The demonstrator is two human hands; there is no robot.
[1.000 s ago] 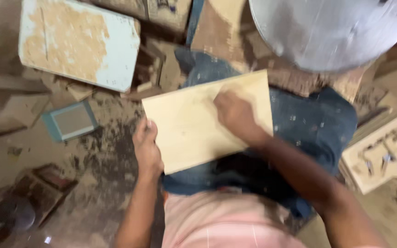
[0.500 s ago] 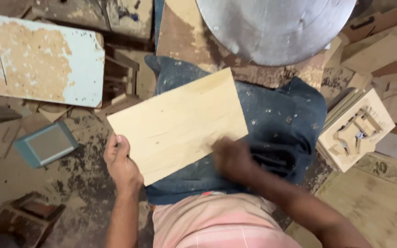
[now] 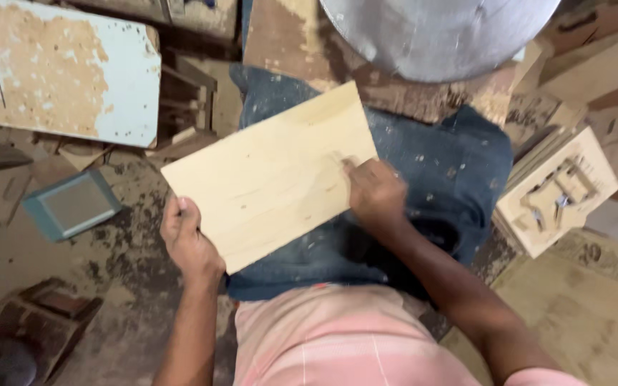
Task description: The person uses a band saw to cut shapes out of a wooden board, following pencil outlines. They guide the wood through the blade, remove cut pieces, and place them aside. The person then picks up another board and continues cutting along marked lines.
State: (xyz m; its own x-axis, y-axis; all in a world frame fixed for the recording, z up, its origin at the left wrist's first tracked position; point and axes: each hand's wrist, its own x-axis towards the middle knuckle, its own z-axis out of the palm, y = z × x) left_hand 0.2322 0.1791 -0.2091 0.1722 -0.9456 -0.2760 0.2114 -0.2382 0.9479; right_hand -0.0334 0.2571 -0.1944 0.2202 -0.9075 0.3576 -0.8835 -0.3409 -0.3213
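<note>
A pale rectangular wooden board [image 3: 270, 175] lies tilted across my lap, on blue denim [image 3: 438, 164]. My left hand [image 3: 187, 239] grips the board's near left edge, thumb on top. My right hand [image 3: 375, 191] is fisted and presses on the board's right end; whatever it holds is hidden under the fingers and blurred. A pink shirt [image 3: 323, 343] fills the bottom of the view.
A worn light-blue panel [image 3: 59, 71] lies at the upper left. A small teal-framed square block [image 3: 73, 204] sits on the dusty floor to the left. A large grey round metal object [image 3: 438, 32] is at the top. A carved wooden piece [image 3: 559, 193] lies at the right.
My right hand moved from the board's lower right edge back up onto its right end. My left hand kept its grip on the left edge.
</note>
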